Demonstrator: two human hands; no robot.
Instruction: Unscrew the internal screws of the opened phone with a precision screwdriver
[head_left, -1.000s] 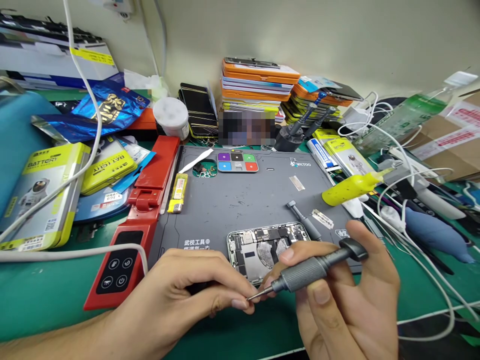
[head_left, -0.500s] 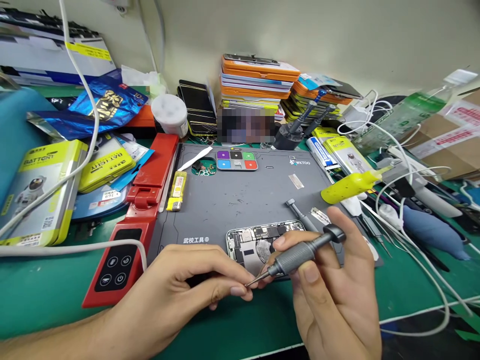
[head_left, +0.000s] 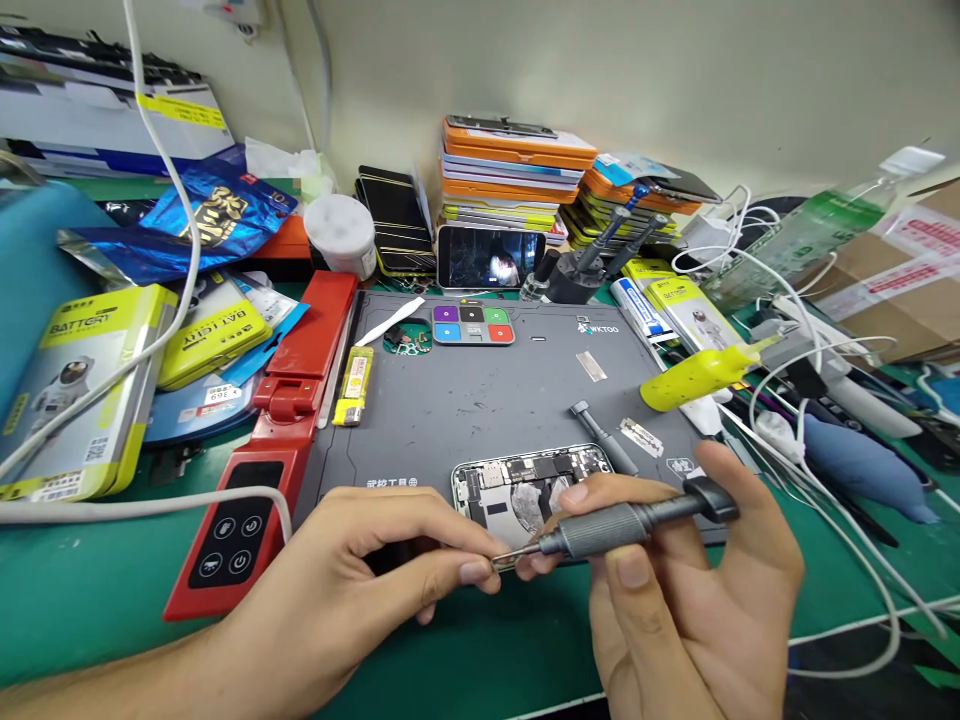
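My right hand (head_left: 667, 590) grips a grey screwdriver (head_left: 611, 530) by its knurled handle, the shaft slanting to the left. My left hand (head_left: 405, 570) is closed in a pinch at the screwdriver's tip; whatever sits between thumb and forefinger is hidden or too small to name. Behind my fingers lies an opened phone (head_left: 502, 485), its circuit boards and a silvery patch showing, its lower edge partly covered by my hands. A second grey screwdriver (head_left: 604, 438) rests beside the phone on the dark work mat (head_left: 450, 400).
A razor blade (head_left: 641, 437) and a yellow squeeze bottle (head_left: 690, 380) lie to the right. On the left are a red device (head_left: 247, 500), a phone battery (head_left: 354, 385) and a white pry tool (head_left: 391, 318). A lit phone (head_left: 487, 258) leans on stacked boxes behind. White cables cross both sides.
The screwdriver has swung to a flatter angle, its capped end moving right and down together with my right hand. My left hand keeps its pinch at the tip.
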